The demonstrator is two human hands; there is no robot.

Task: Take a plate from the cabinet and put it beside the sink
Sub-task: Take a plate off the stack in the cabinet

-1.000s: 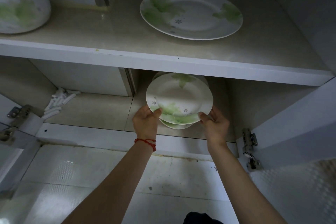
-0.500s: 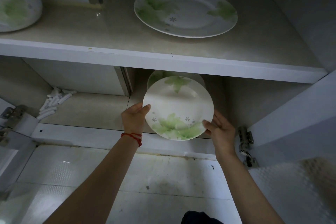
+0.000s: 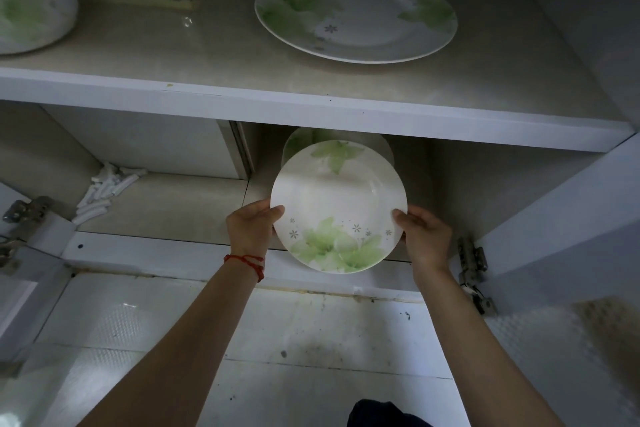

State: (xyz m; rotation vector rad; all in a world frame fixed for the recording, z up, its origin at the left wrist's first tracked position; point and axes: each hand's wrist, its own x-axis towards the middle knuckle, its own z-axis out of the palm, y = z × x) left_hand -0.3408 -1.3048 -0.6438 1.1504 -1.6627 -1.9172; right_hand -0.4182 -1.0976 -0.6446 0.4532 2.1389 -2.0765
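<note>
The plate (image 3: pixel 337 204) is up in the air at the front edge of the cabinet's lower shelf (image 3: pixel 166 204), tipped so its green flowers face the person. The left hand (image 3: pixel 250 228) is closed on the plate's left rim, thumb on top. The right hand (image 3: pixel 424 235) is closed on the right rim the same way. So 2 hands hold 1 plate.

To do this step well, I think the person should keep both thumbs pressed on the rim and bring the plate straight out and down, slowly. A shiny plate can slip, so a firm hold on both sides is best. It should stay low enough not to bump the white edge of the upper shelf (image 3: pixel 311 107) just above it.

Right behind the held plate there is another plate (image 3: pixel 301 142) on the lower shelf, with only its top showing. The held plate should not knock it on the way out.

On the upper shelf lies 1 big plate (image 3: pixel 356 14) with green leaves, near the back right. A white pot (image 3: pixel 31 3) stands at the left edge of that shelf. Some little white sticks (image 3: pixel 107 189) lie in the back left corner of the lower shelf. A metal hinge (image 3: pixel 472 267) sits by the right edge, near the right wrist, so that arm should be careful. The sink is not in view.
</note>
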